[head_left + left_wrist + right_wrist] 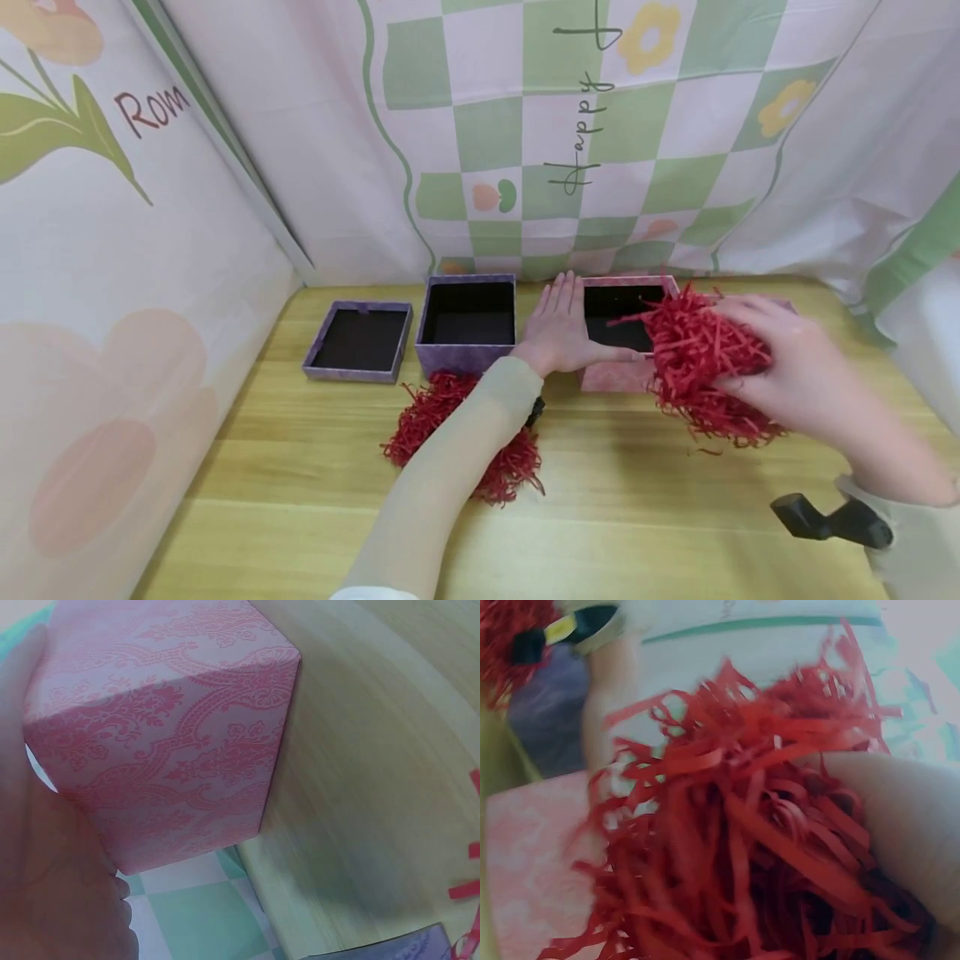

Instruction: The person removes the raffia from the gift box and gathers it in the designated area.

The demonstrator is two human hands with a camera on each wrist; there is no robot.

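Note:
My left hand (558, 333) lies flat against the left side of an open pink patterned box (615, 377), fingers straight and thumb stretched along the front rim. The left wrist view shows that hand beside the same pink box (180, 750). A big clump of red shredded paper (705, 362) hangs in the grip of my right hand (791, 358), over the right end of the pink box and above the table. In the right wrist view the shredded paper (727, 847) fills most of the picture. The box's dark inside shows left of the clump.
Left of the pink box stands an open purple box (465, 359), its dark inside visible. A purple lid (352, 376) lies farther left. Another pile of red shredded paper (427, 421) sits in front, partly under my left forearm. Printed curtains (487, 137) hang behind the table.

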